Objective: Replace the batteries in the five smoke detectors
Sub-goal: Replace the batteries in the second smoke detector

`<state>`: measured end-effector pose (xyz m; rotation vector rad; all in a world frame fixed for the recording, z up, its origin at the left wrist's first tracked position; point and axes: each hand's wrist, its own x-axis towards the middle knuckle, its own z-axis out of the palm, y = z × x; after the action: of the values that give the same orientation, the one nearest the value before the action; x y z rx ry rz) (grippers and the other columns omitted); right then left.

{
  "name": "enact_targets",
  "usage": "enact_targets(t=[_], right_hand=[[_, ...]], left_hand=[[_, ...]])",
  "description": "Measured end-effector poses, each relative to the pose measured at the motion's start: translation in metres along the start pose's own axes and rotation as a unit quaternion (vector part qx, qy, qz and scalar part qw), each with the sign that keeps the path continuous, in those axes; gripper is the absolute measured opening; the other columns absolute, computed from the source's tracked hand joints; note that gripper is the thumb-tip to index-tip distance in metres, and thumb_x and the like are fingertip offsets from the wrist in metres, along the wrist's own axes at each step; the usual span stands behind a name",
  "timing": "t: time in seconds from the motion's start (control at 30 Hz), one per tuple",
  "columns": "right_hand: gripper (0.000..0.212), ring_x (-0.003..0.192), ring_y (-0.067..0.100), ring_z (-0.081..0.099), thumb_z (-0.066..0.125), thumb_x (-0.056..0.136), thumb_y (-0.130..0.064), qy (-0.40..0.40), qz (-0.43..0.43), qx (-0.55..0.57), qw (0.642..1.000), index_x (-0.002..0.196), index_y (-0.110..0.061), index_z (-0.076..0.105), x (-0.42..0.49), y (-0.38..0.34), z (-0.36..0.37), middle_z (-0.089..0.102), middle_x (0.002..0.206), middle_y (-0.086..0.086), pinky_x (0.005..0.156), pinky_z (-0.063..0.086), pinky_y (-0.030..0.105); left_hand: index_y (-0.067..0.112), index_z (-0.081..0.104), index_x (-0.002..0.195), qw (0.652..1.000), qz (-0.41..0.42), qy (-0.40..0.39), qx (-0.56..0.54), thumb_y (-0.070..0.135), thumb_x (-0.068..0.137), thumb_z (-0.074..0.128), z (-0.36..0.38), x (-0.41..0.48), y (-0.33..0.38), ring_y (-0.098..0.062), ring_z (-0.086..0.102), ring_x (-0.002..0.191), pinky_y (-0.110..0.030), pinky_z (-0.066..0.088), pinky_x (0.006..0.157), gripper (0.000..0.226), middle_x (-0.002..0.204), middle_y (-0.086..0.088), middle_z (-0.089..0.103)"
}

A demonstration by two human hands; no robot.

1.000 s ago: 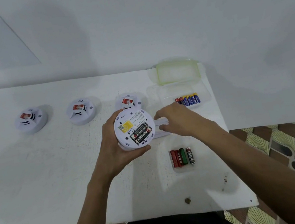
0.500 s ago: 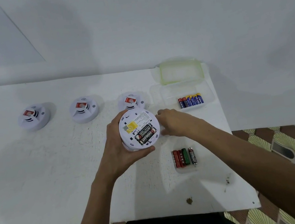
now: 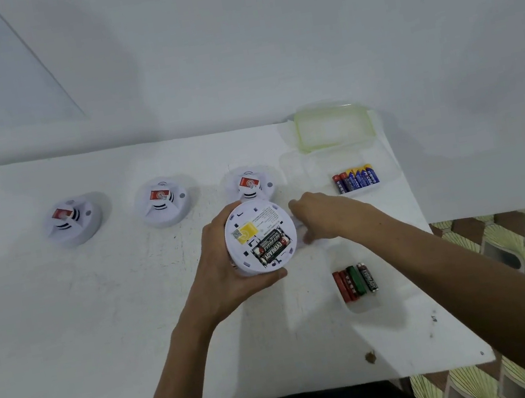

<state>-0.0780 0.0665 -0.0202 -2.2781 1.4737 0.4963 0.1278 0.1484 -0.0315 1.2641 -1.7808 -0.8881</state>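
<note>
My left hand [image 3: 220, 268] grips a white round smoke detector [image 3: 260, 234] with its back turned up. Two black batteries [image 3: 270, 246] lie in its open compartment beside a yellow label. My right hand [image 3: 327, 219] rests just right of the detector, fingers curled on a white cover piece [image 3: 304, 238] lying on the table. Three more detectors [image 3: 72, 222] [image 3: 162, 201] [image 3: 251, 183] stand in a row behind. Blue batteries [image 3: 356, 178] lie in a clear box. Red, green and black batteries [image 3: 355, 282] lie in a small clear tray.
The white table [image 3: 102, 329] ends at its right edge [image 3: 434, 239], over a patterned floor. A green-rimmed lid [image 3: 334, 126] lies at the back by the wall. A small brown speck [image 3: 370, 357] sits near the front edge.
My right hand has drawn a little closer to the held detector, staying on the white piece. The detector in my left hand has barely moved.
</note>
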Motion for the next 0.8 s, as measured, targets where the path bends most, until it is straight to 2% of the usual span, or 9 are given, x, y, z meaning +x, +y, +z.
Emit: enact_targets(t=[0.07, 0.13, 0.3, 0.4, 0.47, 0.53, 0.63, 0.7, 0.8], right_hand=[[0.047, 0.077, 0.020, 0.049, 0.078, 0.079, -0.015, 0.005, 0.015, 0.018, 1.000, 0.111, -0.007, 0.044, 0.000, -0.004, -0.004, 0.047, 0.089, 0.005, 0.055, 0.035, 0.028], [0.048, 0.076, 0.022, 0.051, 0.074, 0.082, -0.010, 0.031, 0.009, 0.013, 0.999, 0.117, -0.007, 0.041, -0.001, -0.009, -0.005, 0.056, 0.094, 0.009, 0.057, 0.039, 0.031], [0.016, 0.074, 0.027, 0.055, 0.058, 0.094, -0.022, 0.120, 0.036, -0.020, 0.992, 0.103, -0.010, 0.052, -0.013, -0.020, -0.012, 0.054, 0.079, 0.005, 0.060, 0.035, 0.030], [0.018, 0.077, 0.023, 0.057, 0.062, 0.089, -0.036, 0.187, 0.057, 0.033, 0.980, 0.087, -0.019, 0.056, -0.029, -0.016, -0.021, 0.053, 0.079, -0.002, 0.061, 0.034, 0.029], [0.020, 0.074, 0.018, 0.055, 0.066, 0.085, -0.031, 0.246, 0.051, 0.132, 0.959, 0.077, -0.021, 0.051, -0.044, -0.018, -0.025, 0.051, 0.080, -0.006, 0.062, 0.040, 0.032], [0.021, 0.078, 0.013, 0.059, 0.065, 0.085, -0.016, 0.288, 0.028, 0.288, 0.913, 0.073, -0.013, 0.048, -0.059, -0.026, -0.030, 0.055, 0.082, -0.001, 0.074, 0.051, 0.042], [0.024, 0.095, 0.013, 0.069, 0.061, 0.088, -0.004, 0.288, 0.029, 0.469, 0.834, 0.073, -0.006, 0.042, -0.075, -0.046, -0.035, 0.069, 0.095, 0.001, 0.082, 0.052, 0.050], [0.022, 0.094, 0.024, 0.069, 0.065, 0.088, -0.009, 0.297, 0.025, 0.499, 0.813, 0.076, -0.009, 0.047, -0.081, -0.063, -0.036, 0.070, 0.096, -0.001, 0.078, 0.054, 0.050], [0.023, 0.087, 0.015, 0.065, 0.077, 0.081, -0.029, 0.339, 0.034, 0.481, 0.808, 0.079, -0.022, 0.055, -0.082, -0.091, -0.030, 0.068, 0.094, -0.003, 0.070, 0.054, 0.035]], left_hand=[[0.047, 0.025, 0.138, 1.000, 0.012, -0.012, 0.007, 0.071, 0.060, 0.071, -0.009, 0.003, -0.002, -0.008, 0.042, 0.125, -0.009, 0.032, 0.102, 0.093, 0.135, 0.023, 0.038], [0.037, 0.027, 0.140, 1.000, 0.015, -0.026, 0.006, 0.066, 0.060, 0.075, -0.019, 0.005, -0.004, -0.012, 0.041, 0.127, -0.014, 0.033, 0.104, 0.098, 0.137, 0.018, 0.039], [0.022, 0.031, 0.141, 0.998, 0.011, -0.060, -0.009, 0.054, 0.056, 0.082, -0.039, 0.012, -0.010, -0.020, 0.042, 0.128, -0.037, 0.039, 0.107, 0.104, 0.139, 0.006, 0.041], [0.030, 0.031, 0.139, 0.998, 0.010, -0.063, -0.022, 0.051, 0.054, 0.084, -0.048, 0.014, -0.010, -0.016, 0.042, 0.127, -0.027, 0.039, 0.105, 0.102, 0.136, 0.015, 0.041], [0.037, 0.030, 0.136, 0.997, 0.008, -0.064, -0.030, 0.051, 0.052, 0.084, -0.052, 0.015, -0.011, -0.012, 0.042, 0.126, -0.017, 0.038, 0.102, 0.101, 0.133, 0.023, 0.041], [0.037, 0.030, 0.137, 0.997, 0.002, -0.073, -0.032, 0.053, 0.052, 0.084, -0.055, 0.016, -0.014, -0.011, 0.041, 0.126, -0.014, 0.037, 0.101, 0.102, 0.134, 0.020, 0.041], [0.043, 0.028, 0.134, 0.995, 0.000, -0.088, -0.037, 0.051, 0.052, 0.085, -0.057, 0.018, -0.013, -0.006, 0.040, 0.126, -0.009, 0.035, 0.099, 0.101, 0.133, 0.023, 0.040], [0.049, 0.030, 0.130, 0.994, 0.024, -0.092, -0.044, 0.043, 0.054, 0.088, -0.058, 0.021, -0.007, 0.002, 0.042, 0.123, -0.005, 0.034, 0.096, 0.096, 0.128, 0.034, 0.040], [0.061, 0.034, 0.123, 0.991, 0.067, -0.105, -0.056, 0.024, 0.057, 0.087, -0.059, 0.026, 0.004, 0.013, 0.046, 0.115, -0.001, 0.036, 0.089, 0.093, 0.121, 0.043, 0.045]])
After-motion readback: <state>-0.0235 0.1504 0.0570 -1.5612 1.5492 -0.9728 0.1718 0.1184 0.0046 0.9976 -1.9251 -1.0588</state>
